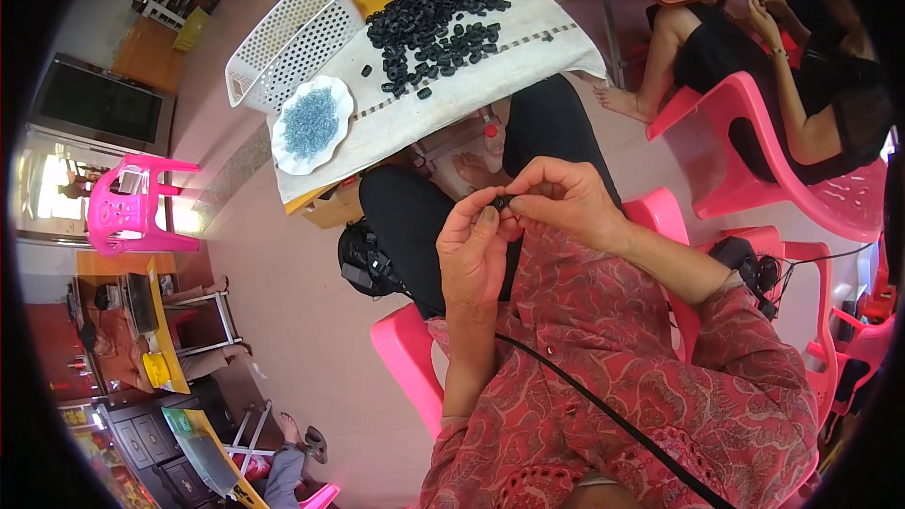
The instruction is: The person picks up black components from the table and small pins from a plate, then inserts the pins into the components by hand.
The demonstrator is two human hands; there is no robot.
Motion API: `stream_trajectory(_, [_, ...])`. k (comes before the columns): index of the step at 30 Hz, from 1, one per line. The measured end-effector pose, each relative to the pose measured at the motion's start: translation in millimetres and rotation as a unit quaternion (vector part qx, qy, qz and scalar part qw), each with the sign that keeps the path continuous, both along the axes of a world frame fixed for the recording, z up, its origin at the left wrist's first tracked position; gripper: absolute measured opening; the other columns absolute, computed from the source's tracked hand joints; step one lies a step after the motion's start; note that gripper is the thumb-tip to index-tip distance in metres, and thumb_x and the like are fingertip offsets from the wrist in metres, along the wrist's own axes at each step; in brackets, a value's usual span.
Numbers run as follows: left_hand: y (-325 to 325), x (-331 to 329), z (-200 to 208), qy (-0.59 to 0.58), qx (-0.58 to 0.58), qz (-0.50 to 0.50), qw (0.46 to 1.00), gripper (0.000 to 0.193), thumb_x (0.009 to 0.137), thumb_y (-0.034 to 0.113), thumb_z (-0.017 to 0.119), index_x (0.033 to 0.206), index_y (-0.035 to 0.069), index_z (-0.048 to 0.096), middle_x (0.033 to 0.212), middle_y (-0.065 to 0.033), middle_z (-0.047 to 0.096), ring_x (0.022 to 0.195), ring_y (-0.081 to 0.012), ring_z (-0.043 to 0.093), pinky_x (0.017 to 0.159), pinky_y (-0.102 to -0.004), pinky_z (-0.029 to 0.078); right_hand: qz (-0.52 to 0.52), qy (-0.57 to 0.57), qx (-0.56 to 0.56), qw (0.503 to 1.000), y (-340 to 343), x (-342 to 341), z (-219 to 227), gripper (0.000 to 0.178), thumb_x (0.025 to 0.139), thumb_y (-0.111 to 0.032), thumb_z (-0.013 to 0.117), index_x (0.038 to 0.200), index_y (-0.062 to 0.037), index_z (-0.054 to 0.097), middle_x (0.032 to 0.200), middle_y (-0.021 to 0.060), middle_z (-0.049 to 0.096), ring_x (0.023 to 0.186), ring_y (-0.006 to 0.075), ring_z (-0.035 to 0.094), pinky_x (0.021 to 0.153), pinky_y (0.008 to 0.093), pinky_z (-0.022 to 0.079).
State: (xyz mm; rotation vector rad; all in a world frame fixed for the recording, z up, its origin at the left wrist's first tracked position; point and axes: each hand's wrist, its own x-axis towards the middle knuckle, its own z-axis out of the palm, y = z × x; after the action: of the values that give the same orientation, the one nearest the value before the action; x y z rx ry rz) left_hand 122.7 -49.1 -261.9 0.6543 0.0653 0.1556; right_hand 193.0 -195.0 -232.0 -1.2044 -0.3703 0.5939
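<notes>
Head view, plate (286, 153) of blue beads (311, 121), empty basket (283, 38)

The work surface is a small table (325, 212), of which only a yellowish-brown edge shows below its covering. A white cloth (528, 33) with a thin dotted stripe covers the top and hangs over the near edge. Lying directly on the cloth:

- A heap of black rings (436, 11) occupies the middle and far part, with several loose rings scattered around its near side.
- A white perforated basket (283, 38) sits at the left edge, tilted, partly overhanging the table.
- A white scalloped plate (287, 151) rests just beside the basket, at the near left corner. It holds small blue-grey pieces (311, 121), too small to identify.
</notes>
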Motion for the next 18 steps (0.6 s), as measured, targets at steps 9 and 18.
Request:
stream_trajectory(9, [0.1,1.9,2.2,0.011,-0.023,-0.007,1.0,0.026,0.09,0.0,0.054,0.116,-0.003,0.054,0.11,-0.0122,0.06,0.092,-0.0169,0.06,0.084,-0.0325,0.049,0.023,0.054,0.014,0.998,-3.4,2.6,6.3,0.013,0.087,-0.003,0.06,0.1,0.0021,0.059,0.088,0.0085,0.066,0.08,0.0111,0.063,0.07,0.0227,0.052])
stream_trajectory(18, [2.3,0.5,-4.7,-0.017,-0.058,-0.016,0.998,0.027,0.09,-0.002,0.053,0.116,0.001,0.055,0.109,-0.0112,0.059,0.094,-0.0177,0.059,0.086,-0.0315,0.048,0.021,0.087,0.029,0.996,-4.0,1.0,8.7,0.014,0.088,-0.004,0.061,0.1,0.0021,0.06,0.088,0.0091,0.066,0.075,0.0107,0.063,0.067,0.0223,0.053])
